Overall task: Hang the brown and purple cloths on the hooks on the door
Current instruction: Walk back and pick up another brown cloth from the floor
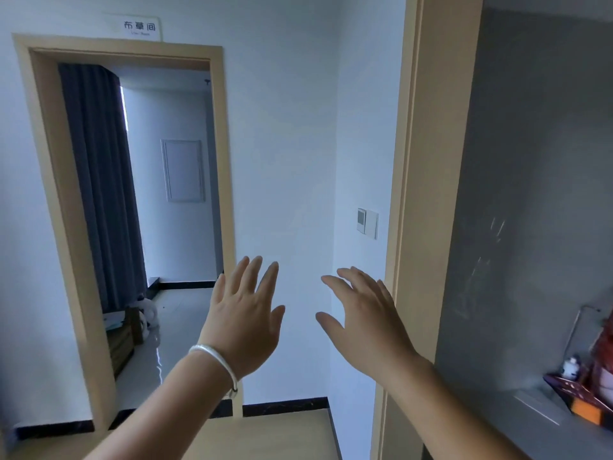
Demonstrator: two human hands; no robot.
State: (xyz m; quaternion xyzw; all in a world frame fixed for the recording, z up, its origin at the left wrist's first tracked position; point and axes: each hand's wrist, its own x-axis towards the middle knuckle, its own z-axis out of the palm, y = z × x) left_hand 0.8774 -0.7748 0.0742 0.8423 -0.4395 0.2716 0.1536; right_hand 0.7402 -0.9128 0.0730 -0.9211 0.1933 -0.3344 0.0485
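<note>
**Pale wall, bare hands, no cloth in sight**

White plaster fills most of the view: a corridor wall (285, 144) running between two tan wooden frames. To the left stands an open doorway (126, 207) with a small sign (139, 27) above it, giving onto a room with a dark grey curtain (99, 180) and a glossy tiled floor (172, 327). To the right a second door frame (428, 194) rises the full height of the picture, and beyond it a grey wall (537, 194) with a shelf of small, blurred items at its lower corner. A light switch plate (367, 223) sits on the white wall just beside that frame.

Both arms reach forward, raised in front of the wall. The left hand (245, 313), with a silver bangle (217, 363) at the wrist, is spread flat with fingers apart and holds nothing. The right hand (368, 323) is likewise empty, its fingers splayed and slightly curled. Held up and apart like this, they look like a presenting gesture rather than a grasp, though that is only a reading.

Neither the brown nor the purple cloth shows anywhere, nor do any hooks or a door leaf. The hanging has apparently not begun; the cloths must first be found.
</note>
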